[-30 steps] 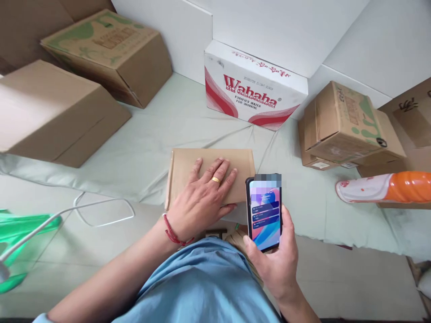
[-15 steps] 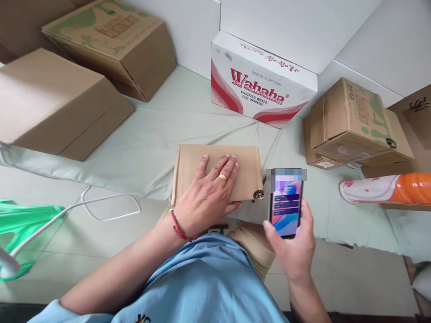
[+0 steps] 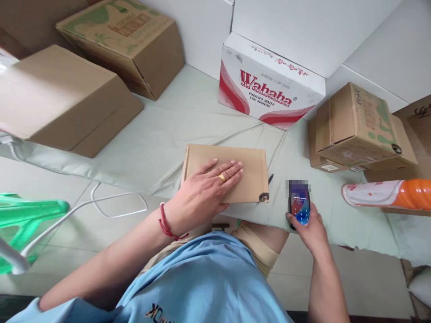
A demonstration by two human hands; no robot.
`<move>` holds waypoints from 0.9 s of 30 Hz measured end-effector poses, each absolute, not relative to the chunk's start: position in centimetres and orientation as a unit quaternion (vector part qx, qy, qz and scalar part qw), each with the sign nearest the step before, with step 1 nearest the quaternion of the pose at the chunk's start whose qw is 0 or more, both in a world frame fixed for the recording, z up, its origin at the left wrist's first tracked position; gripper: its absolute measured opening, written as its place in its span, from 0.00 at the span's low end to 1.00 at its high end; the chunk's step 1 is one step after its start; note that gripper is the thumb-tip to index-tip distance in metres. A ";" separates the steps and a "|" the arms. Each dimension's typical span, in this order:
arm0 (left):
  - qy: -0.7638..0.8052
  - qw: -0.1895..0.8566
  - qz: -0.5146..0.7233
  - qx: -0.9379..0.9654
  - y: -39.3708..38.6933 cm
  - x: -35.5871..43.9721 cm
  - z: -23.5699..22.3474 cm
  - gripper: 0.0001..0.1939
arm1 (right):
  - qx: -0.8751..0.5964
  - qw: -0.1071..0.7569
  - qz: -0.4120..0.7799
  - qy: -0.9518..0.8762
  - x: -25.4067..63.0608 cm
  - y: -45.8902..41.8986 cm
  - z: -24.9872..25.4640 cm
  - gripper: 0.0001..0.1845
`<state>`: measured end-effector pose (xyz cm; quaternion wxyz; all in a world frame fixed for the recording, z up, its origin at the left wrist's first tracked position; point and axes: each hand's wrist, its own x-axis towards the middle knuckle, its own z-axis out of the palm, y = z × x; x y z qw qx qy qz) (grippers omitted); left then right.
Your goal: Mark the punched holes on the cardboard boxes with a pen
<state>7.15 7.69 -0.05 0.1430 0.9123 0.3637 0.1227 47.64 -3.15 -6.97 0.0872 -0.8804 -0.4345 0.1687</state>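
Centrally, small box [image 3: 251,168]: flat on cloth [image 3: 151,139].
Left hand [image 3: 202,193]: atop small box, fingers extended, likely steadying it.
Right hand [image 3: 313,231]: right of small box, gripping phone [image 3: 299,210], screen up, presumably for viewing.
White carton [image 3: 269,89]: beyond small box.

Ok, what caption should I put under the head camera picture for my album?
Left hand flat on a small cardboard box, right hand holding a phone.

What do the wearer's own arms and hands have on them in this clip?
The left hand has a plain gold-coloured ring on one finger and a red braided cord bracelet at its wrist. The right hand shows no ring or bracelet. A light blue sleeve ends on the left arm.
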 end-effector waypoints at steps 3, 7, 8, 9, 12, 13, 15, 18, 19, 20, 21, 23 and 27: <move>0.342 0.167 0.135 0.915 7.4 5.5 0.2 0.38 | -0.853 0.115 0.123 -0.494 47.1 -2.5 -6.0 0.58; 0.389 0.166 0.246 0.872 5.3 3.4 0.0 0.21 | -0.769 0.317 0.319 -0.455 43.2 -0.4 -4.2 0.46; 0.434 0.151 0.298 0.837 4.7 2.9 -0.4 0.20 | -0.731 0.353 0.387 -0.437 41.7 0.3 -3.9 0.44; 0.488 0.141 0.352 0.786 4.0 2.5 -1.0 0.21 | -0.695 0.381 0.436 -0.426 40.1 1.1 -3.7 0.42; 0.621 0.214 0.440 0.613 2.6 1.6 -3.1 0.26 | -0.633 0.408 0.480 -0.450 36.0 3.6 -3.8 0.42; 0.633 0.279 0.439 0.573 2.4 1.4 -3.8 0.29 | -0.625 0.399 0.478 -0.472 34.9 4.4 -4.0 0.41; 0.616 0.406 0.414 0.534 2.4 1.3 -4.9 0.37 | -0.609 0.377 0.473 -0.513 33.3 5.4 -4.2 0.41; 0.582 0.487 0.395 0.518 2.8 1.3 -5.5 0.43 | -0.582 0.384 0.490 -0.523 31.8 5.6 -3.8 0.43; 0.575 0.492 0.402 0.515 2.9 1.2 -5.4 0.43 | -0.570 0.394 0.506 -0.514 31.6 5.3 -3.5 0.45; 0.567 0.495 0.414 0.512 3.0 1.1 -5.2 0.44 | -0.560 0.402 0.522 -0.503 31.5 4.8 -3.0 0.48; 0.557 0.497 0.429 0.509 3.2 0.9 -4.9 0.44 | -0.551 0.408 0.538 -0.491 31.5 4.4 -2.6 0.50; 0.533 0.494 0.447 0.521 3.4 0.7 -4.2 0.45 | -0.542 0.407 0.567 -0.468 31.9 3.4 -1.9 0.53; 0.476 0.485 0.438 0.588 4.3 0.8 -2.3 0.48 | -0.545 0.387 0.605 -0.432 34.1 1.8 -1.7 0.55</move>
